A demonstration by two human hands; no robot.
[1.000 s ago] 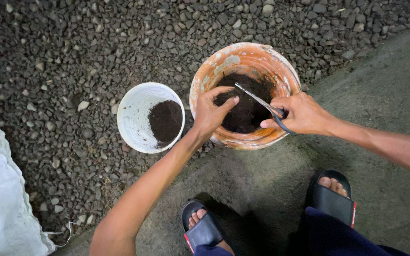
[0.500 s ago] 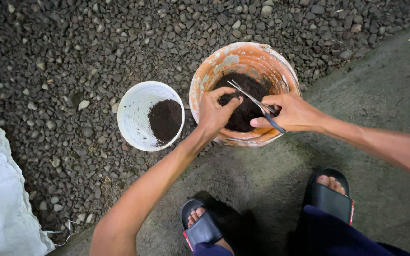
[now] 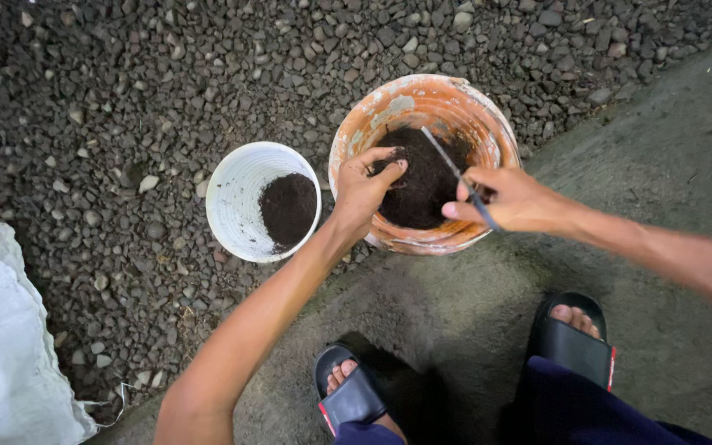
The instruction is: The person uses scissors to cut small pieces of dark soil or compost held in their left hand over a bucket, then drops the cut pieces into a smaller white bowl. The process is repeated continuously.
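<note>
An orange bucket (image 3: 463, 111) smeared with white holds dark soil (image 3: 422, 185). My left hand (image 3: 364, 185) reaches over its near left rim, fingers curled into the soil. My right hand (image 3: 508, 198) is closed on a thin metal tool (image 3: 455, 173) whose blade slants up and left over the soil. Left of the bucket stands a white pot (image 3: 236, 198) with a small heap of dark soil (image 3: 288, 208) in it.
Dark gravel (image 3: 125, 99) covers the ground at the back and left. A concrete strip (image 3: 661, 165) runs under my feet, which are in black sandals (image 3: 354, 400). A white sack (image 3: 6, 346) lies at the lower left.
My left hand has dipped deeper into the bucket's soil. The tool in my right hand has tilted more upright and shifted slightly.
</note>
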